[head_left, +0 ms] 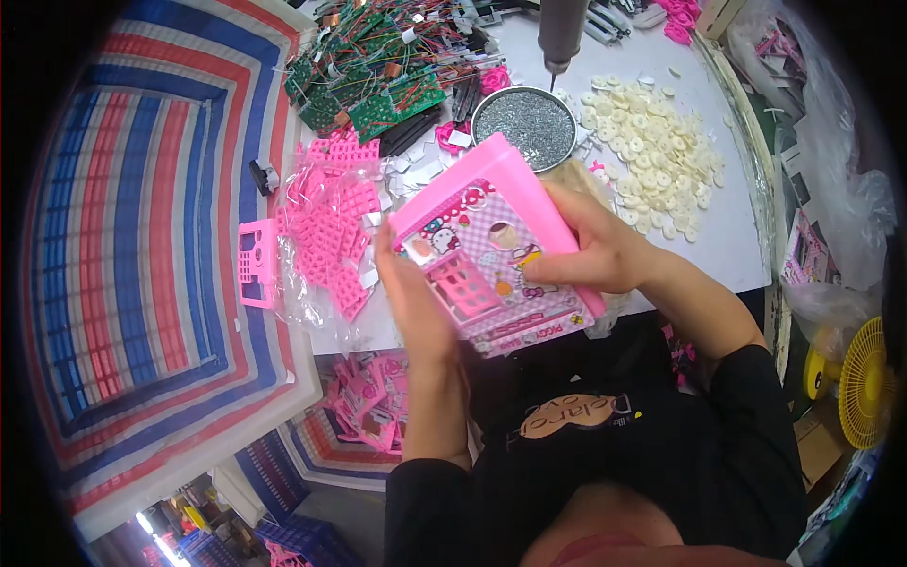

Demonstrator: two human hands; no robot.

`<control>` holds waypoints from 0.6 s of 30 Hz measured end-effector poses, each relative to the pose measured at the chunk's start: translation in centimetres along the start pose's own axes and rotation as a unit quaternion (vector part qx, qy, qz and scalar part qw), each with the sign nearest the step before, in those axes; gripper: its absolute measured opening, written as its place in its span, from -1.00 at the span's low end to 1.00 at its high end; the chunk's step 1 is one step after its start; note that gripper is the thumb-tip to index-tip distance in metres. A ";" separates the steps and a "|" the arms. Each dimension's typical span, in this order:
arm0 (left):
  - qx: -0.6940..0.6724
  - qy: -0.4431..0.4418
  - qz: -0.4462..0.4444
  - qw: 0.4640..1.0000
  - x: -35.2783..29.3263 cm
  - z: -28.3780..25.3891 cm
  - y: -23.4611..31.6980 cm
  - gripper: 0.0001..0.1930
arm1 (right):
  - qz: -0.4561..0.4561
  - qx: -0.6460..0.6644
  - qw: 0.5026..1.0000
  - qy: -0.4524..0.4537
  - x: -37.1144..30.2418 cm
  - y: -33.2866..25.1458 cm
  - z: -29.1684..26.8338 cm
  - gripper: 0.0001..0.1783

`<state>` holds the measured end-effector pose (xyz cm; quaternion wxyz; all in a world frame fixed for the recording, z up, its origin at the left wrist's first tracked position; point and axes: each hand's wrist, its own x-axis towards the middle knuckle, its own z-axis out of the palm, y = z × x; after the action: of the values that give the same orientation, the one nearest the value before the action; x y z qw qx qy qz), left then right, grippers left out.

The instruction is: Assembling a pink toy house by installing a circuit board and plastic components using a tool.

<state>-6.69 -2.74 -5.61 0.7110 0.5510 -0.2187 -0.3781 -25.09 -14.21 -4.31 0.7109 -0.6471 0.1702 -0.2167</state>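
A pink plastic toy housing [548,213] is tilted up in front of me, with a patterned cartoon sticker and a rectangular opening on its face. My left hand [413,298] grips its left edge, its fingers partly hidden. On the right side my right hand [600,248] holds the same housing, its thumb pressed on the printed face and its other fingers behind. Just beyond the housing stands a round dish [475,132] full of small screws. A dark electric screwdriver [559,38] hangs bit-down over the back of that dish.
Pink keypads [331,231] lie in clear plastic at left, below heaped green circuit boards [402,106] with wires. Cream discs [652,156] are spread at right. A striped woven-lined bin [241,189] flanks the table's left; a yellow fan [864,383] stands right.
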 end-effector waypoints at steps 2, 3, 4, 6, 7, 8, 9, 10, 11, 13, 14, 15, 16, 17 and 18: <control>-0.010 -0.004 -0.029 1.000 1.2 -1.8 -0.7 -0.55 | 0.069 0.093 0.992 -0.052 -0.1 -1.1 0.0 -0.13; -0.017 -0.005 -0.043 0.999 1.7 -2.0 -0.6 -0.61 | 0.066 0.081 0.992 -0.064 -0.3 -0.7 -0.2 -0.16; -0.015 0.020 -0.020 0.999 1.4 -1.1 -0.1 -0.65 | 0.063 0.070 0.993 -0.076 -0.8 0.0 -0.5 -0.19; -0.016 0.011 0.046 0.999 1.5 -1.2 -1.0 -0.67 | 0.121 0.149 0.979 -0.069 -1.7 1.1 0.0 -0.27; -0.016 0.006 0.079 0.997 1.5 -1.3 -1.4 -0.68 | 0.138 0.182 0.972 -0.055 -2.1 1.1 0.3 -0.26; -0.018 0.000 0.071 0.997 1.4 -1.3 -1.3 -0.69 | 0.156 0.214 0.963 -0.042 -2.3 0.7 0.5 -0.25; -0.014 -0.004 0.081 0.997 1.5 -1.5 -1.2 -0.70 | 0.171 0.248 0.953 -0.029 -2.4 0.5 0.7 -0.23; -0.010 -0.008 0.091 0.996 1.6 -1.8 -1.1 -0.70 | 0.127 0.237 0.962 -0.035 -2.6 0.6 0.7 -0.26; -0.006 -0.012 0.101 0.995 1.6 -2.0 -1.0 -0.70 | 0.084 0.226 0.970 -0.040 -2.9 0.7 0.4 -0.28; -0.007 0.016 0.104 0.994 1.6 -1.3 -0.4 -0.69 | 0.053 0.185 0.981 -0.025 -3.2 1.1 0.3 -0.31; -0.008 0.022 0.112 0.993 1.5 -1.0 -0.3 -0.68 | 0.067 0.156 0.985 -0.006 -3.3 1.7 0.4 -0.31; -0.010 0.028 0.121 0.992 1.5 -1.0 -0.2 -0.68 | 0.082 0.128 0.988 0.011 -3.2 2.0 0.6 -0.32; -0.010 0.035 0.100 0.994 1.5 -1.3 -0.1 -0.67 | 0.092 0.147 0.985 0.013 -3.1 1.9 0.6 -0.32; -0.009 0.043 0.080 0.996 1.5 -1.6 -0.1 -0.66 | 0.103 0.166 0.981 0.015 -3.1 1.7 0.6 -0.32; -0.005 0.052 0.061 0.997 1.6 -2.0 0.0 -0.64 | 0.112 0.188 0.976 0.014 -3.0 1.6 0.6 -0.32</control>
<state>-4.25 -2.72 -6.37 0.7461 0.5516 -0.2128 -0.3063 -27.16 -12.05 -5.97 0.8371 -0.4757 0.2077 -0.1729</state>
